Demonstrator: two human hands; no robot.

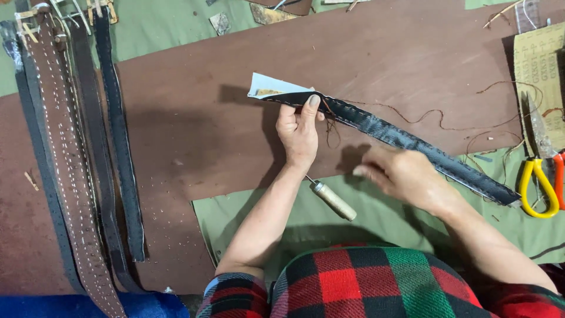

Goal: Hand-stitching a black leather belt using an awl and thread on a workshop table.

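My left hand grips a black stitched leather strap near its pointed pale end, thumb on top. The strap runs diagonally down to the right across the brown leather sheet. Brown thread trails loose from the strap by my left hand. My right hand hovers blurred just below the strap's middle, fingers curled; whether it pinches thread I cannot tell. An awl with a wooden handle lies under my left wrist on the green cloth.
Several finished belts, black and brown with white stitching, lie in a row at the left. Scissors with yellow and orange handles sit at the right edge beside a patterned tan strip. Scraps lie along the top.
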